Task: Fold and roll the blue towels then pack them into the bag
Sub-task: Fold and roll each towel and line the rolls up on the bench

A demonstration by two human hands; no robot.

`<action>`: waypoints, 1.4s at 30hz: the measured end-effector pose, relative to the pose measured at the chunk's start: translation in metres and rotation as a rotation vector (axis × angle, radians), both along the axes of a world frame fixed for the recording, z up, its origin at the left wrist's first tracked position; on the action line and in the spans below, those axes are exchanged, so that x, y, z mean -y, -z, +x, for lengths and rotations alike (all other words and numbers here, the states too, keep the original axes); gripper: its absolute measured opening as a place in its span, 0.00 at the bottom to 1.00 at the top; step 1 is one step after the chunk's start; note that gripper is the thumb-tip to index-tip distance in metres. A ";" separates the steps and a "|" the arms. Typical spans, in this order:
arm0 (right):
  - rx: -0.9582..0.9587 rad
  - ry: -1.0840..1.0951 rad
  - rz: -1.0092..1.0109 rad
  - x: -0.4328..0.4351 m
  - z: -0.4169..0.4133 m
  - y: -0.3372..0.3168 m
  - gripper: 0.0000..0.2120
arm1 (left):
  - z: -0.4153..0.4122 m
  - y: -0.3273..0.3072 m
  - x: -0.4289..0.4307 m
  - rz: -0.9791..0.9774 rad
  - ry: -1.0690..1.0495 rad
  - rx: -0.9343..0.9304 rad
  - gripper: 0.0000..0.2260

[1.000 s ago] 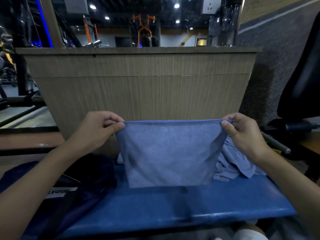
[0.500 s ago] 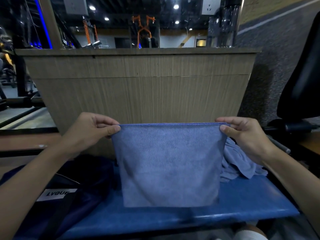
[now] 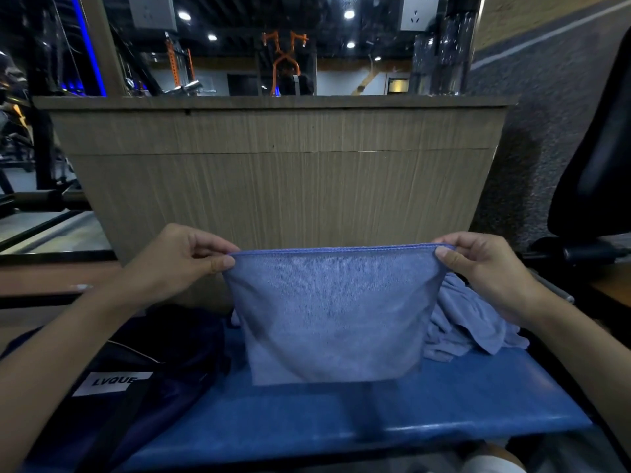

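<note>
A blue towel [image 3: 333, 315] hangs in front of me, stretched flat by its top edge above the blue padded bench [image 3: 461, 404]. My left hand [image 3: 177, 261] pinches its top left corner and my right hand [image 3: 485, 271] pinches its top right corner. Its lower edge hangs just over the bench surface. Behind it on the right lies a crumpled heap of blue towels [image 3: 467, 322]. A dark navy bag [image 3: 136, 377] with a white LVQUE label sits on the left end of the bench, below my left forearm.
A wooden counter wall [image 3: 280, 179] stands close behind the bench. A black padded seat back [image 3: 601, 158] and metal machine parts are at the right. Gym frames and a floor rail lie at the left.
The towel first dropped lower and hung longer, then rose again a little. Both hands stay pinched on its top corners at about the same height.
</note>
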State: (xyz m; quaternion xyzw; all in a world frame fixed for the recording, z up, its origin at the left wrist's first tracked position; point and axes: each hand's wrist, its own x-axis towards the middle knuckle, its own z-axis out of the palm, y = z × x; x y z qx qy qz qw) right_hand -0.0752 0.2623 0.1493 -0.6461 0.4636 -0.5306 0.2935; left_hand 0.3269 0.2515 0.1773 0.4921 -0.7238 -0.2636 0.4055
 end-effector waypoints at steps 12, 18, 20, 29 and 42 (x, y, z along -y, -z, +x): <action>-0.086 -0.040 0.081 -0.003 -0.007 -0.004 0.06 | 0.003 0.005 0.001 0.172 0.049 -0.152 0.08; -0.127 0.009 0.186 0.012 -0.008 0.001 0.05 | 0.006 0.013 0.015 0.317 0.042 -0.119 0.24; -0.124 0.030 0.208 0.023 -0.005 0.002 0.05 | 0.002 0.015 0.022 0.370 0.026 -0.193 0.14; -0.054 0.146 -0.045 0.060 0.010 0.000 0.07 | -0.007 0.012 0.055 -0.015 -0.076 -0.255 0.05; -0.504 -0.137 0.496 -0.012 -0.007 0.169 0.11 | 0.006 0.191 -0.018 0.429 0.119 0.190 0.07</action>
